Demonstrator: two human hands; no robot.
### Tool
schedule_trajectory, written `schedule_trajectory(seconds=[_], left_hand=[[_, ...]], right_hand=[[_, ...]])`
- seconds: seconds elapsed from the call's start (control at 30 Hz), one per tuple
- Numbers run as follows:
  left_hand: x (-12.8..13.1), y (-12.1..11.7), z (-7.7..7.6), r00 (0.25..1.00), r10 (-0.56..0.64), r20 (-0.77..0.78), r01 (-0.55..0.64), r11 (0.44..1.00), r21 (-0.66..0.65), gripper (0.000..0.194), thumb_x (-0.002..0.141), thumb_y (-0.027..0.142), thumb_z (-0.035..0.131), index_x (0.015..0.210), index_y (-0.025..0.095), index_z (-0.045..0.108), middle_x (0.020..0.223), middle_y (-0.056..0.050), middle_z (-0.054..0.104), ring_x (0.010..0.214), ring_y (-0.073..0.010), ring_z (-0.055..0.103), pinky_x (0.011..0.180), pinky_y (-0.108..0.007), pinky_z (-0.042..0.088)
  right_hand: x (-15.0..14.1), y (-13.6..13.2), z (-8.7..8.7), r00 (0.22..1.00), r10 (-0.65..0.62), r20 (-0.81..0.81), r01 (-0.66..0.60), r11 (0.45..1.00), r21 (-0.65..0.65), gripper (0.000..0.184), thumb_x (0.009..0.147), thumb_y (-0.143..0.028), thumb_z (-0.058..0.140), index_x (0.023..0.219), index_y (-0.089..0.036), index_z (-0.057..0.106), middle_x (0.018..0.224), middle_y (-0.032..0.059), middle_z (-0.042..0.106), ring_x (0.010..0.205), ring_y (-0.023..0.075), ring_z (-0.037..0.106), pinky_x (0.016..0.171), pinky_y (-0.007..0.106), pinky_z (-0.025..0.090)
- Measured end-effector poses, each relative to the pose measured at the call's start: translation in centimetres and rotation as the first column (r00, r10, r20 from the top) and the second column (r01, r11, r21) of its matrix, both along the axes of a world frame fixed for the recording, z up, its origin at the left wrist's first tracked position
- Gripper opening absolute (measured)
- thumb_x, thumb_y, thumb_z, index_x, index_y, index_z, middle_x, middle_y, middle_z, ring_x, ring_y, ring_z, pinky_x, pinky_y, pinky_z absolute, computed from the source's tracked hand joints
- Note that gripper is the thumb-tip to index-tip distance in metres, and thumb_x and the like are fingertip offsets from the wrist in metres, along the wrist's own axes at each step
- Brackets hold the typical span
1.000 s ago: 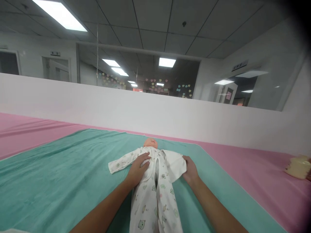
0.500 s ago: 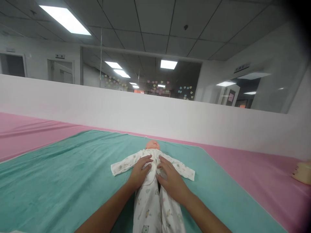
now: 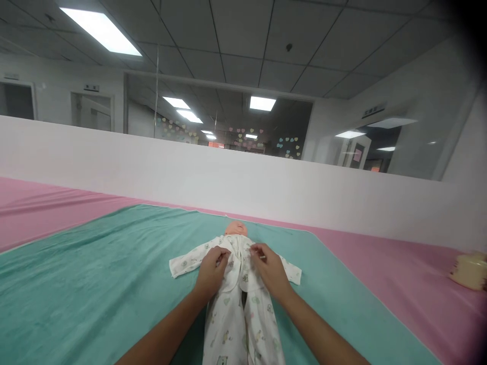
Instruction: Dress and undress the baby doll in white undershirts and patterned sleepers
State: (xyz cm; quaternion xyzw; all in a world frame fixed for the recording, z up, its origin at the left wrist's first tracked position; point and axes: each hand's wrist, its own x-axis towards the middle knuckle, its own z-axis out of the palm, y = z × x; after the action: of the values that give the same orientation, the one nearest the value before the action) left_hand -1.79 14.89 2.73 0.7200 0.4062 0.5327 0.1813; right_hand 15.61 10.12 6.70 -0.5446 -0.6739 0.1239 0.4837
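A baby doll [image 3: 236, 228] lies on its back on a teal sheet, its head at the far end. It wears a white long-sleeved baby shirt [image 3: 236, 276] with small printed animals, and matching baby pants [image 3: 226, 324] stretch toward me. The sleeves spread out to both sides, and the shirt's two front panels meet loosely along the middle. With fingers curled in a pinch, my left hand [image 3: 212, 266] is closed on the left panel at chest height. Opposite it, my right hand [image 3: 269, 266] pinches the right panel; the exact fold or tie between its fingertips is too small to make out.
The teal sheet [image 3: 114, 284] covers the middle of a pink padded surface [image 3: 403, 274]. A low white wall [image 3: 190, 172] with glass above runs behind the doll. At the far right edge lies a yellowish object [image 3: 470, 271], partly cut off.
Both hands have gone from lying fairly flat on the shirt front to pinching its panels, and they have moved slightly apart. The lower shirt edges now spread wider over the pants.
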Motion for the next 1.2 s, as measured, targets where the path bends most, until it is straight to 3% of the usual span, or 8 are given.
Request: schedule_trajectory(seconds=[0.17,0.37,0.53,0.8,0.9,1.1,1.2], left_hand=[[0.1,-0.2,0.1,0.998,-0.04,-0.043,0.039,0.999,-0.029,0.024,0.082,0.025,0.039,0.085,0.02,0.062,0.076,-0.001,0.06,0.072,-0.0162,0.053,0.068,-0.028,0.04],[0.2,-0.4,0.3,0.995,-0.046,-0.088,0.044,0.999,-0.032,0.025,0.082,0.023,0.039,0.083,0.02,0.063,0.076,-0.002,0.061,0.074,-0.0164,0.054,0.068,-0.027,0.04],[0.3,-0.4,0.1,0.997,-0.049,-0.068,0.047,0.998,-0.031,0.023,0.081,0.021,0.04,0.084,0.02,0.063,0.079,-0.002,0.062,0.078,-0.017,0.054,0.07,-0.028,0.039],[0.4,-0.5,0.0,0.998,-0.041,-0.056,0.038,0.998,-0.046,0.023,0.081,0.021,0.04,0.083,0.02,0.063,0.082,-0.002,0.064,0.081,-0.0181,0.055,0.074,-0.03,0.04],[0.4,-0.5,-0.1,0.998,-0.047,-0.047,0.045,0.998,-0.042,0.023,0.081,0.021,0.04,0.084,0.021,0.063,0.083,-0.002,0.064,0.081,-0.0183,0.055,0.074,-0.031,0.04],[0.6,-0.4,-0.2,0.998,-0.028,-0.063,0.025,0.999,-0.045,0.023,0.081,0.022,0.04,0.084,0.02,0.062,0.081,-0.002,0.064,0.078,-0.0176,0.055,0.071,-0.03,0.04],[0.7,-0.5,-0.1,0.997,-0.021,-0.072,0.018,0.999,-0.046,0.023,0.082,0.023,0.039,0.083,0.02,0.062,0.079,-0.001,0.063,0.077,-0.017,0.055,0.069,-0.029,0.04]], right_hand=[[-1.1,7.9,0.9,0.958,-0.073,0.276,0.122,0.979,-0.163,0.036,0.08,-0.053,0.041,0.082,-0.02,0.054,0.075,0.0017,0.061,0.067,0.0149,0.054,0.059,0.025,0.035],[-3.4,11.7,1.6,0.855,-0.048,0.516,0.226,0.93,-0.288,0.045,0.076,-0.057,0.044,0.094,-0.018,0.058,0.092,0.0095,0.065,0.081,0.0225,0.058,0.061,0.028,0.035],[-3.7,13.1,1.5,0.845,-0.044,0.533,0.246,0.917,-0.314,0.049,0.072,-0.059,0.045,0.089,-0.017,0.062,0.092,0.0115,0.066,0.082,0.0262,0.059,0.059,0.03,0.036],[-4.0,13.3,0.7,0.851,-0.069,0.52,0.23,0.94,-0.251,0.024,0.074,-0.038,0.048,0.078,-0.018,0.06,0.082,0.0063,0.066,0.073,0.0197,0.058,0.056,0.027,0.031],[-4.2,13.3,0.6,0.854,-0.093,0.512,0.241,0.943,-0.229,0.03,0.075,-0.045,0.046,0.08,-0.018,0.06,0.085,0.0077,0.065,0.075,0.0209,0.058,0.056,0.028,0.031],[-3.7,13.3,0.4,0.902,-0.011,0.432,0.13,0.96,-0.247,0.026,0.069,-0.046,0.056,0.069,-0.02,0.057,0.076,-0.0004,0.063,0.07,0.0146,0.054,0.056,0.024,0.029],[-3.4,13.2,-0.3,0.928,-0.044,0.371,0.11,0.981,-0.158,0.019,0.071,-0.039,0.053,0.067,-0.02,0.054,0.076,-0.0029,0.06,0.066,0.0111,0.05,0.056,0.023,0.027]])
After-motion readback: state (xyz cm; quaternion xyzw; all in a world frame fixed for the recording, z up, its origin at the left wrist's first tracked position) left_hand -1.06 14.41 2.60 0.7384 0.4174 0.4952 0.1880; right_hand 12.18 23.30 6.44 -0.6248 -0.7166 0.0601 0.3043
